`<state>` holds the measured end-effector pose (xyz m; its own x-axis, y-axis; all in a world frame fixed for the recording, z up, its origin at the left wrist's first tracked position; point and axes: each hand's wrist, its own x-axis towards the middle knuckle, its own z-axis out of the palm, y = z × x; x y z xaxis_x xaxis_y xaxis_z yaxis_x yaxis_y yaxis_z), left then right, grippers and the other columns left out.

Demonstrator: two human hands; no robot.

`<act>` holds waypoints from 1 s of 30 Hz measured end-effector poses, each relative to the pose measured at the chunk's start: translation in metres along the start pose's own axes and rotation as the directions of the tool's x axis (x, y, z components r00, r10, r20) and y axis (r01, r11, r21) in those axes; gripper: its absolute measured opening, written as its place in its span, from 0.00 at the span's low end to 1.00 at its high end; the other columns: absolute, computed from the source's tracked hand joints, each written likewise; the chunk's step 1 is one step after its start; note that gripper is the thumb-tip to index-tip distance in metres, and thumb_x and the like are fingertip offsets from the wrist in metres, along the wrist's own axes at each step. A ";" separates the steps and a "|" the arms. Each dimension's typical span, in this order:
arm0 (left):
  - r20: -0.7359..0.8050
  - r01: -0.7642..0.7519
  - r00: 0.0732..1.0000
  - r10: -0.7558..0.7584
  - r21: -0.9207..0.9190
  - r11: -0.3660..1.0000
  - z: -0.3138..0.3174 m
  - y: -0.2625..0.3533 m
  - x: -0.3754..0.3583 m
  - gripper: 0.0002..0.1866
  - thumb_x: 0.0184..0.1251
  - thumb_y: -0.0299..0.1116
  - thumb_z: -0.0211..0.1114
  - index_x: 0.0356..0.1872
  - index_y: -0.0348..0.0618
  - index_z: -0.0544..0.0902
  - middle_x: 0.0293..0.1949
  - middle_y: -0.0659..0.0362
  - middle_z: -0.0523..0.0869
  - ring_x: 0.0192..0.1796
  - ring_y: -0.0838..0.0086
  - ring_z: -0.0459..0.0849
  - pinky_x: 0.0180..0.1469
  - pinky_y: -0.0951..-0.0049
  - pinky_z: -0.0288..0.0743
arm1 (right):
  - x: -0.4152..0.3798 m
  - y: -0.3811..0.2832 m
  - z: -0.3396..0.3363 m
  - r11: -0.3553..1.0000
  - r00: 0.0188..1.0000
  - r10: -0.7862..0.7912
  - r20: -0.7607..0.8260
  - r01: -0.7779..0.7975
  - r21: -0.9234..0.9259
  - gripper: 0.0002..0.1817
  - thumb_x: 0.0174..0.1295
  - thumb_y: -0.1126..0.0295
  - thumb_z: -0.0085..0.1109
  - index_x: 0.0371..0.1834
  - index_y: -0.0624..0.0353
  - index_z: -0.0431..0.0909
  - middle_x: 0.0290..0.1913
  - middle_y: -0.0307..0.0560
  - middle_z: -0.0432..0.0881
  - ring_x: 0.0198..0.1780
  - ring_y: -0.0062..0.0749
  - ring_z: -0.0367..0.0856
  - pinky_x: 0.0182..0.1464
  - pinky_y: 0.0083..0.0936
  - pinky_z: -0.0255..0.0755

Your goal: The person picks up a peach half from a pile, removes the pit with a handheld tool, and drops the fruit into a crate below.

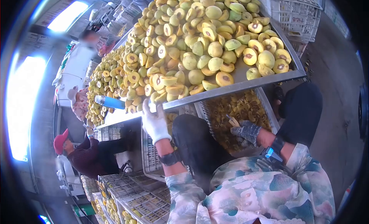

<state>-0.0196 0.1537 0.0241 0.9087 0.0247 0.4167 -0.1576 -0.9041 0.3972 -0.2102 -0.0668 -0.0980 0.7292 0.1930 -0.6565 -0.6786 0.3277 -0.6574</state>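
Note:
My left hand [155, 122], in a white glove, is at the near rim of the metal table [219, 88], its fingers apart and nothing visible in them. Halved yellow peaches [169, 79] lie just beyond its fingertips, some with brown pit centres showing. My right hand [246, 132], in a dark grey glove, is closed around a small wooden-handled tool [232, 121]; its working end is too small to make out. Below that hand is a white plastic crate [265, 104] with brownish-yellow peach scraps [246, 108] in it.
A blue bottle [110, 102] lies among the peaches at the table's left edge. A person in a red cap [82, 154] sits to the left. Stacked crates stand at the upper right [294, 16] and lower left [142, 197].

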 end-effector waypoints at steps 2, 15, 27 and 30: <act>0.101 0.015 0.995 -0.026 0.105 0.994 0.025 0.020 0.020 0.27 0.61 0.55 0.61 0.53 0.44 0.77 0.46 0.48 0.83 0.46 0.53 0.82 0.49 0.59 0.74 | -0.007 -0.004 -0.002 0.995 0.998 0.025 -0.066 -0.018 0.101 0.13 0.61 0.59 0.61 0.44 0.53 0.75 0.23 0.37 0.74 0.18 0.25 0.70 0.17 0.21 0.62; 0.198 0.230 0.966 -0.165 -0.949 0.214 0.077 0.053 -0.010 0.19 0.53 0.30 0.62 0.48 0.43 0.71 0.45 0.56 0.76 0.46 0.65 0.78 0.45 0.70 0.76 | -0.018 -0.014 0.004 0.979 0.993 -0.118 -0.021 0.120 0.164 0.14 0.63 0.60 0.58 0.49 0.51 0.74 0.24 0.35 0.74 0.18 0.20 0.67 0.18 0.20 0.59; 0.498 0.510 0.859 0.115 -0.816 -0.271 0.061 0.091 -0.063 0.23 0.63 0.53 0.56 0.42 0.40 0.77 0.40 0.50 0.82 0.38 0.56 0.83 0.33 0.62 0.79 | -0.054 -0.045 0.014 0.865 0.858 -0.490 0.155 0.456 0.211 0.15 0.66 0.69 0.55 0.55 0.56 0.72 0.43 0.37 0.80 0.40 0.17 0.76 0.40 0.17 0.72; 0.518 0.533 0.846 0.123 -0.820 -0.208 0.062 0.095 -0.073 0.30 0.67 0.62 0.48 0.40 0.40 0.76 0.37 0.50 0.81 0.33 0.59 0.82 0.31 0.63 0.78 | -0.051 -0.046 0.015 0.895 0.892 -0.446 0.078 0.445 0.032 0.15 0.65 0.70 0.55 0.54 0.59 0.73 0.47 0.39 0.79 0.48 0.20 0.74 0.49 0.19 0.71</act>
<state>-0.0766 0.0395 -0.0189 0.9499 -0.3118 -0.0221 0.1998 0.5511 0.8102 -0.2147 -0.0777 -0.0281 0.9597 0.0984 -0.2631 -0.2800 0.4084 -0.8688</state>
